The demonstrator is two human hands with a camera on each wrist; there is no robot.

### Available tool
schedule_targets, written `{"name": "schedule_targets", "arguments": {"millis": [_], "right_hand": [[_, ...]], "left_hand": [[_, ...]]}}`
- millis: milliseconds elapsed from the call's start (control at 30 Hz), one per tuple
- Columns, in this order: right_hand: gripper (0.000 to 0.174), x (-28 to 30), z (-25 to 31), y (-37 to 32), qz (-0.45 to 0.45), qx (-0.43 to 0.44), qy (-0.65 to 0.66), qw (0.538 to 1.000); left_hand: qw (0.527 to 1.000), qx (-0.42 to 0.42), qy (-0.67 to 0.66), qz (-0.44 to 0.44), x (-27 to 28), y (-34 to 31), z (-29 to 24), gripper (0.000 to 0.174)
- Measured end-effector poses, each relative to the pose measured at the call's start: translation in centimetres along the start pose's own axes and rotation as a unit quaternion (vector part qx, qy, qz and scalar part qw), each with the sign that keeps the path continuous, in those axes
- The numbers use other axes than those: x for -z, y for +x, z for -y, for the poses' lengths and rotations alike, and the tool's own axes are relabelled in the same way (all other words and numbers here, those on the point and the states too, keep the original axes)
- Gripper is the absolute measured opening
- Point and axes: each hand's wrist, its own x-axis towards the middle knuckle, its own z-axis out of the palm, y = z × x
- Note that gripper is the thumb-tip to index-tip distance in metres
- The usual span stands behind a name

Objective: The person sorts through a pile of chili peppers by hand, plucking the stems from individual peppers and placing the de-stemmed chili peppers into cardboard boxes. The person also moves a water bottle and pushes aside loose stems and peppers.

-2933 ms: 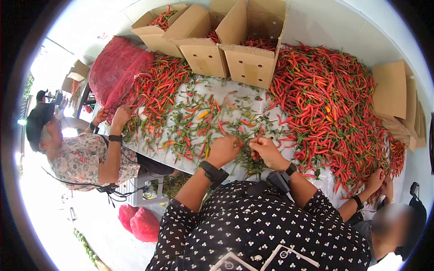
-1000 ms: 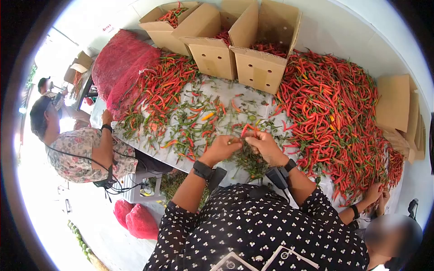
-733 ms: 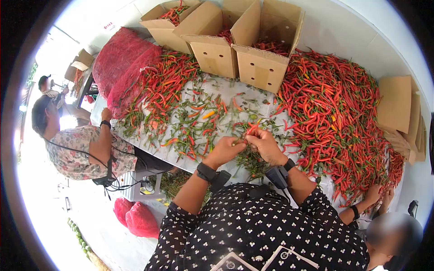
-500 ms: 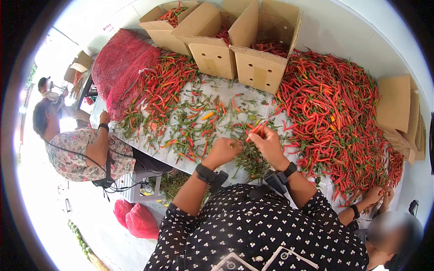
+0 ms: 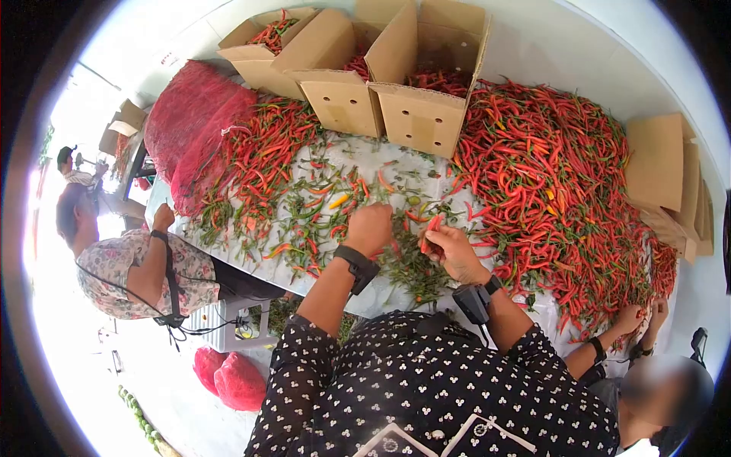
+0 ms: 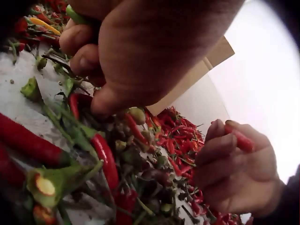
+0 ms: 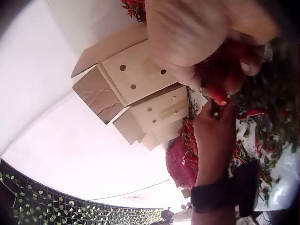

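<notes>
A smooth red chilli pepper [image 6: 241, 139] was gripped by the right hand [image 5: 455, 255] above the flat white surface [image 5: 375, 303]; the left hand [image 5: 370, 231] showed curled fingers, any hold unverifiable. Sorting appeared in hand; the next move probably called for release.

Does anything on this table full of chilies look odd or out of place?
Mildly: a yellow chili lies on the white surface in front of the boxes, its colour unlike the green scraps around it and the mostly red heaps on either side. The red chili in the right hand looks ordinary, and nothing else stands out.
</notes>
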Motion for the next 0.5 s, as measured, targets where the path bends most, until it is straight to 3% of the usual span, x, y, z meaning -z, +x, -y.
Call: {"name": "schedule_targets", "arguments": {"millis": [133,167,200,233,300,500], "right_hand": [[0.016,0.6,-0.4,0.2,0.001,0.014,-0.053,0.999],[0.019,0.5,-0.3,0.3,0.006,0.021,-0.102,0.995],[0.022,0.3,-0.4,0.3,0.011,0.029,-0.152,0.988],[0.022,0.0,-0.6,0.5,0.013,0.028,-0.151,0.988],[0.024,-0.9,-1.2,1.0,-0.025,0.131,-0.226,0.965],[0.020,-2.9,0.1,1.2,-0.015,0.171,-0.334,0.927]], "left_hand": [[0.989,-0.004,-0.146,-0.010,0.3,-1.6,0.7,0.021],[0.941,0.071,-0.330,0.029,0.5,-2.0,0.8,0.020],[0.851,0.144,-0.500,0.065,1.2,-2.5,0.6,0.020],[0.852,0.145,-0.499,0.065,1.8,-2.9,0.3,0.020],[0.790,0.203,-0.570,0.099,3.3,-3.8,-0.3,0.018],[0.838,0.166,-0.510,0.099,5.4,-5.1,-2.5,0.012]]}}
